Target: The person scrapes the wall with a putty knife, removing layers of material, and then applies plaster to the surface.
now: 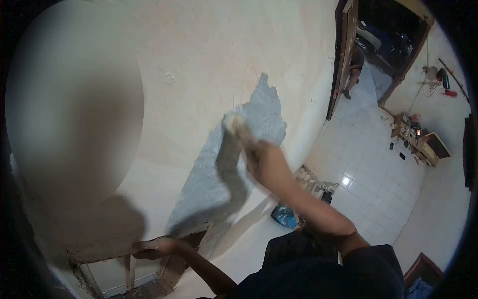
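My right hand [269, 164] is closed round a paintbrush [242, 137], its pale bristle end pressed close to the wall [199, 55]; motion blurs hand and brush. Behind the brush lies a grey patch [206, 172] with ragged edges, standing out against the cream surface around it. Lower left, my left hand [157, 247] grips the upper edge of a wooden frame [131, 273] round an opening in the wall. Its fingertips are partly hidden. Shadows of both arms fall across the wall.
A blue plastic bag [284, 217] and debris lie at the wall's foot. Across the tiled floor [356, 199] sit a wooden box [428, 152] and cluttered small items. Beyond the open door [343, 60], a person's leg [353, 82] and a motorbike [371, 37] show.
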